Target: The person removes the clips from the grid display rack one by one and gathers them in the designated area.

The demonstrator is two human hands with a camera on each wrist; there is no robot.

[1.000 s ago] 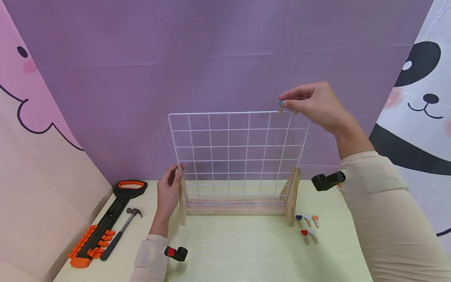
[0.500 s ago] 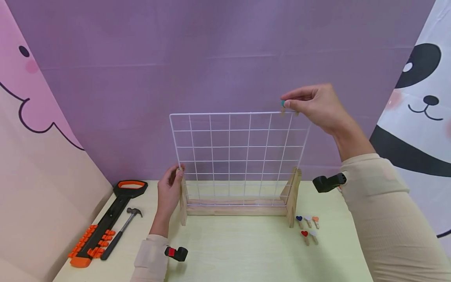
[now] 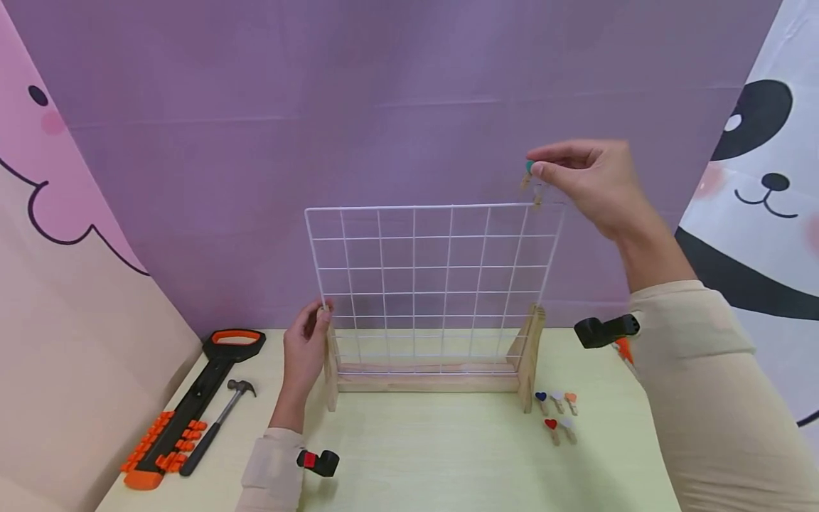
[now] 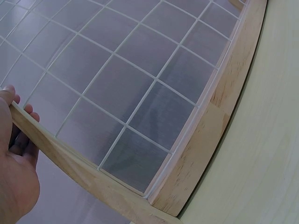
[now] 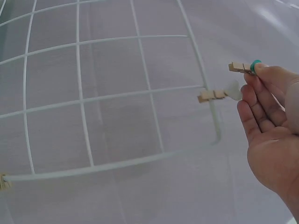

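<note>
My right hand (image 3: 591,181) pinches a small wooden clothespin with a green top (image 5: 242,67) between thumb and fingers. The pin is above the top wire of a white wire grid (image 3: 414,264), apart from it. Near that hand, a clothespin with a white heart (image 5: 214,95) is clipped on the top wire at the right corner. The grid stands upright in a wooden stand (image 3: 429,384). At the left, my left hand (image 3: 305,348) grips the top of the stand's left post (image 4: 79,168), thumb on the near side and fingers behind.
Several heart clothespins, among them a red one (image 3: 552,429) and a blue one (image 3: 542,401), lie on the table right of the stand. A claw hammer (image 3: 219,429) and a black-and-orange tool (image 3: 192,405) lie at the left. An orange item (image 3: 623,348) shows behind the right sleeve.
My right hand has lifted the green clothespin off the grid's top wire, up and to the right, uncovering the white heart clothespin. The left hand stays on the post.
</note>
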